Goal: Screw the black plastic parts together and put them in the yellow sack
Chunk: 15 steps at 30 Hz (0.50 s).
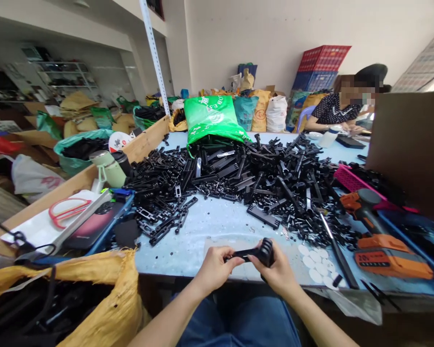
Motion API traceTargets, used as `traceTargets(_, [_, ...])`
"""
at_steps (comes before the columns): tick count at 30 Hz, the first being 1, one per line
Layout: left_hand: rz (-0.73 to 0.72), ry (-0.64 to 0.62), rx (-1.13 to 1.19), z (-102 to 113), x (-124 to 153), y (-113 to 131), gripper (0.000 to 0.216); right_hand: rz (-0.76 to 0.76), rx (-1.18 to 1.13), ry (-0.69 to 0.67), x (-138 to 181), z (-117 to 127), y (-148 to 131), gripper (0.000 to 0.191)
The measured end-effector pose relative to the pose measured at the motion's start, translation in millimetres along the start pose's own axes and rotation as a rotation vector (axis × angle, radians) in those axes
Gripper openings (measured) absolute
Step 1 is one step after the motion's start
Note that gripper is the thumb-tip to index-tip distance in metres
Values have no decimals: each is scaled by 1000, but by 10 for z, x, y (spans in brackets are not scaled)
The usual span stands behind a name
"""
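Note:
Above the table's front edge, my left hand (219, 265) pinches the narrow end of a black plastic part (244, 252). My right hand (280, 270) is closed around its thicker, ribbed end, and the fingers hide much of it. Beyond my hands spreads a large heap of black plastic parts (224, 171), with long slotted pieces on the left and small screws or pins among them. One flat toothed black piece (263, 217) lies at the heap's near edge.
An orange cordless drill (392, 255), a black-handled tool (338, 250) and white round discs (316, 265) lie at right. A green sack (215, 118) spills parts at the back. A yellow sack (125, 274) stands front left. Another person (334, 113) sits across at far right.

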<state>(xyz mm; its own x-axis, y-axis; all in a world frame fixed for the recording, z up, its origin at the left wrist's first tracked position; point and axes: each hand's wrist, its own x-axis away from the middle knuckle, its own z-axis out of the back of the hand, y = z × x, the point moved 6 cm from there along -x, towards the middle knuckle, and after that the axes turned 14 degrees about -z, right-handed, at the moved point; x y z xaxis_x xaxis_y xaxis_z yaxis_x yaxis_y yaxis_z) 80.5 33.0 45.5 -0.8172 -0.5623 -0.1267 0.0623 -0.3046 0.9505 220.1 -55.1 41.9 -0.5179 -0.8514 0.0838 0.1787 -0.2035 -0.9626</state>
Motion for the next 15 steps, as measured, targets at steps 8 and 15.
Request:
traceTargets(8, [-5, -255, 162, -102, 64, -45, 41, -191, -476, -310, 114, -158, -10, 48])
traceTargets(15, [44, -222, 32, -262, 1, -129, 48, -37, -279, -3, 229, 85, -29, 35])
